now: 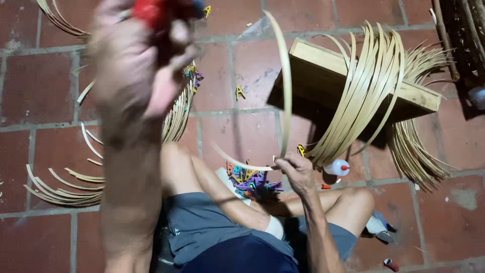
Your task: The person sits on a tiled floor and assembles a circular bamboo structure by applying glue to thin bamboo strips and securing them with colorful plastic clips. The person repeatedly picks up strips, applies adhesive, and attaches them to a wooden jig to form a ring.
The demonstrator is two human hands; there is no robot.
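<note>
Fingers (174, 35) of left hand (134, 65) blurred, gripping indistinct red object (151, 11).

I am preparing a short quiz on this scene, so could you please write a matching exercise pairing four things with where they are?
Things:
1. wooden block
2. pile of coloured clips
3. small white bottle
4. bent bamboo strip

Places:
A. held in the right hand
B. lying on the floor tiles, red cap
C. under a bundle of bamboo strips
D. between the person's legs

Pairs: 1-C, 2-D, 3-B, 4-A
</note>
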